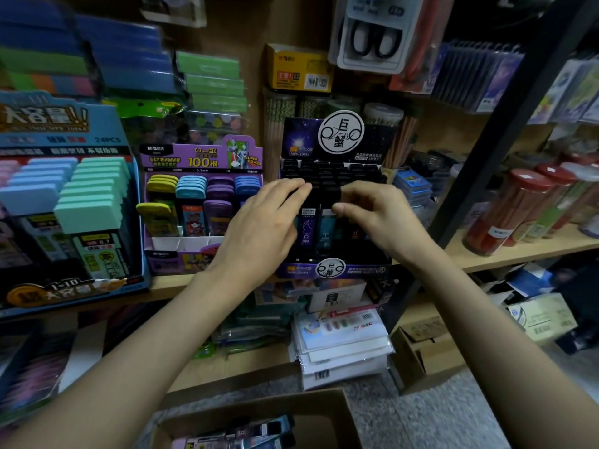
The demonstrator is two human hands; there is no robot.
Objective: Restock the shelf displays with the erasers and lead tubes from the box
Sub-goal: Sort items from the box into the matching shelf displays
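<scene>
Both arms reach forward; left hand (265, 222), fingers nearly straight, touches a black-capped lead tube (324, 193); right hand (379, 215) pinches it, fingers curled.

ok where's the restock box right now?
Head view, bottom centre, cut by the frame edge: the open cardboard box sits below the dark lead-tube display and the stack of white packets.
</scene>
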